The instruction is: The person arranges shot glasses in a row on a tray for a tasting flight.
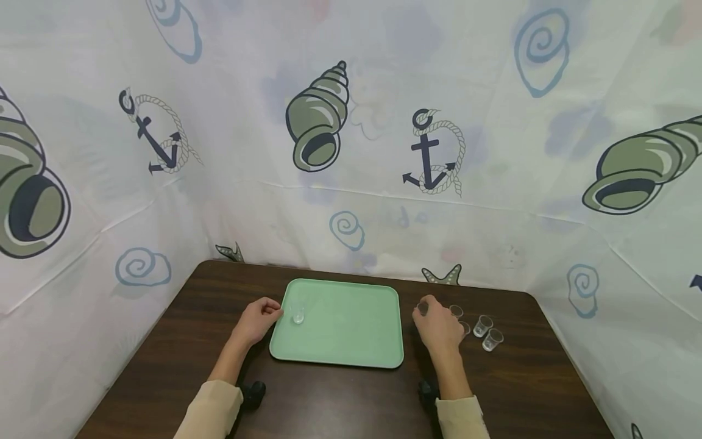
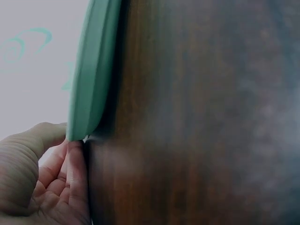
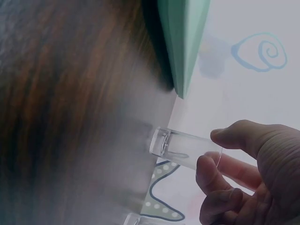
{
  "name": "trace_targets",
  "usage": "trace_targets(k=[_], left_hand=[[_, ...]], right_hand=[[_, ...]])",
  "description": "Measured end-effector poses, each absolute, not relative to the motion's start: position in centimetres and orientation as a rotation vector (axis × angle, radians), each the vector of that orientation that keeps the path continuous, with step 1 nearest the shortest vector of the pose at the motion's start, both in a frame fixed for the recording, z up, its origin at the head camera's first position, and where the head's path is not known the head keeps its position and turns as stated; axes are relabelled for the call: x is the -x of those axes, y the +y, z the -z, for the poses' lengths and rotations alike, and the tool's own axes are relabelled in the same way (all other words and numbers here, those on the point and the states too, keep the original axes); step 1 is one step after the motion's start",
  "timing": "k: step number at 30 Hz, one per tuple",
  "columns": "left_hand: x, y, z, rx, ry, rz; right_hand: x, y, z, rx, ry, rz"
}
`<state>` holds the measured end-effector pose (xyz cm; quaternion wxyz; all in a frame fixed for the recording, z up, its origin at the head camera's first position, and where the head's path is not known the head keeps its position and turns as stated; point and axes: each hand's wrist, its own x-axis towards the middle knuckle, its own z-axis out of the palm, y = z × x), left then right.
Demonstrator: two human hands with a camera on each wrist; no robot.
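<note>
My left hand (image 1: 256, 321) pinches the left edge of a pale green tray (image 1: 351, 323), its thumb (image 2: 44, 133) at the rim and the fingers below. Toward the tray's left side stands one small clear shot glass (image 1: 298, 316). Just off the tray's right edge, my right hand (image 1: 440, 328) holds another clear shot glass (image 3: 180, 145) near its mouth, between thumb and fingers. That glass is upright, its thick base close to the table; in the head view the hand partly covers it.
Several more shot glasses (image 1: 482, 326) stand right of my right hand, two partly hidden by it. The dark wooden table (image 1: 340, 396) ends at a patterned cloth backdrop (image 1: 384, 231) behind and on both sides.
</note>
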<state>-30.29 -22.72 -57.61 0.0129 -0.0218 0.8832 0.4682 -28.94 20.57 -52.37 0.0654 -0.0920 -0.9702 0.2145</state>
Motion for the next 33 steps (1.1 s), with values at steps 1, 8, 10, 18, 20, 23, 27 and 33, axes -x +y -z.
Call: trace_targets(k=[1,8,10,18,20,23,27,33], left_hand=[[30.3,-22.7,57.5,0.061,2.75,-1.46],[30.2,-22.8,57.2,0.033,2.74,-1.47],[30.2,-22.8,57.2,0.032,2.74,-1.473],[30.3,-22.6,57.0,0.037,2.751,-1.473],[30.3,-22.7,57.2,0.041,2.749,-1.473],[30.3,-22.7,57.4,0.046,2.74,-1.476],[30.3,-22.8,57.4,0.043,2.731,-1.478],[30.2,-22.8,57.5,0.027,2.729,-1.474]], right_hand=[[28.9,20.5,52.4,0.275,-2.924,-0.645],[28.9,20.3,52.2,0.28,-2.894,-0.636],[28.9,20.2,52.0,0.275,-2.881,-0.642],[28.7,19.4,51.2,0.256,-2.885,-0.651],[28.6,19.2,51.1,0.256,-2.883,-0.649],[28.5,18.8,51.0,0.255,-2.878,-0.634],[28.4,18.3,51.2,0.24,-2.861,-0.62],[28.3,17.5,51.2,0.222,-2.819,-0.675]])
